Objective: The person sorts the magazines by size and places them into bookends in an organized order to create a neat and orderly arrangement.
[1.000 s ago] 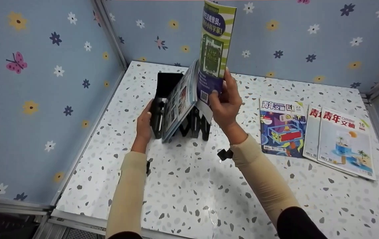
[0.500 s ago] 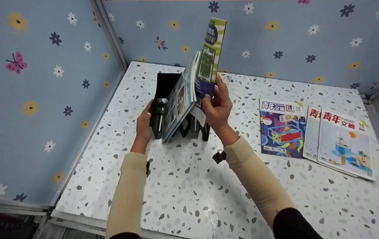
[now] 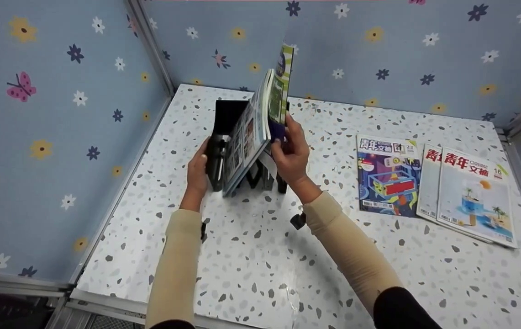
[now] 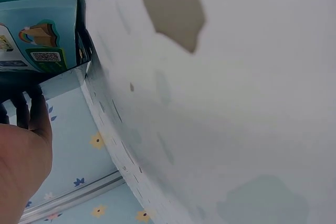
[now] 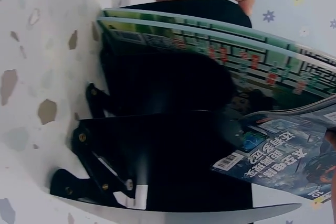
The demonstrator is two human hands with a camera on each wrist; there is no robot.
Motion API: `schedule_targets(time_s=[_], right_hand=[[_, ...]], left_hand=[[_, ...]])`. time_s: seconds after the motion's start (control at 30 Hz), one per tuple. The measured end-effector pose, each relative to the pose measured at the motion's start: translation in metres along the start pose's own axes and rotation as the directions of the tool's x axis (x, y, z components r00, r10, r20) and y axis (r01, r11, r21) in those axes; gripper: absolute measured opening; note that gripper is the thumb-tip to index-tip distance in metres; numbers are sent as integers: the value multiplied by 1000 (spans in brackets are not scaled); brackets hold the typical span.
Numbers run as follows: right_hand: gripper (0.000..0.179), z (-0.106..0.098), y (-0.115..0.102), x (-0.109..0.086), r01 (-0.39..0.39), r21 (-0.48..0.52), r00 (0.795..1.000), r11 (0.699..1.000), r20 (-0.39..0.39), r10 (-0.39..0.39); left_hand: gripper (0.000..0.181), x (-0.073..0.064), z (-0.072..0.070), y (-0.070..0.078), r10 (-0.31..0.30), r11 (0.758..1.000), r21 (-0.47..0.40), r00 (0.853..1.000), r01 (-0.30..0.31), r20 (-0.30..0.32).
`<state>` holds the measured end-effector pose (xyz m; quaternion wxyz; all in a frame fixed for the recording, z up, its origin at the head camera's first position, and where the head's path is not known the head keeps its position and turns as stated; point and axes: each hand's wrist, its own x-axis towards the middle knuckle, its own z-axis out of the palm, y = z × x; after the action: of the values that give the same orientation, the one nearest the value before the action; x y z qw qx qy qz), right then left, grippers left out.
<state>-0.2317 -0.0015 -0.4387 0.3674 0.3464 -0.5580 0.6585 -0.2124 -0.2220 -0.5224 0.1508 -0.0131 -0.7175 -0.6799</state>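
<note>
As a black rack (image 3: 229, 114) is gripped at its outer edge by the left hand (image 3: 197, 172), left of the frame's centre, leaning magazines (image 3: 246, 141) are cradled inside it. Just to their right, a green-backed magazine (image 3: 276, 98) is held nearly upright, pinched between thumb and fingers of the right hand (image 3: 293, 153). Its paper is judged light, floppy and slick, best grasped low along the stiffer spine. At frame right, loose magazines (image 3: 429, 192) are spread on the worktop (image 3: 251, 256). From the right wrist, its dark, lettered cover (image 5: 283, 156) and the rack's rivets (image 5: 82, 137) are revealed, neither made out from the head.
</note>
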Motion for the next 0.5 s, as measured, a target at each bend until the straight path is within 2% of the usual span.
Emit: schedule_targets(time_s=[0.17, 0.3, 0.4, 0.5], right_hand=[[74, -2, 15, -13, 12, -19, 1000, 1000, 12, -12], [67, -4, 29, -23, 39, -57, 999, 998, 29, -37], [62, -4, 33, -29, 51, -84, 998, 995, 32, -48], [61, -3, 33, -33, 46, -105, 998, 993, 45, -42]], left_hand=[[43, -1, 0, 0, 5, 1000, -8, 1000, -5, 6], [43, 0, 0, -2, 62, 997, -40, 998, -61, 25], [43, 0, 0, -3, 96, 995, -29, 995, -95, 32], [43, -1, 0, -3, 99, 995, -9, 995, -99, 23]])
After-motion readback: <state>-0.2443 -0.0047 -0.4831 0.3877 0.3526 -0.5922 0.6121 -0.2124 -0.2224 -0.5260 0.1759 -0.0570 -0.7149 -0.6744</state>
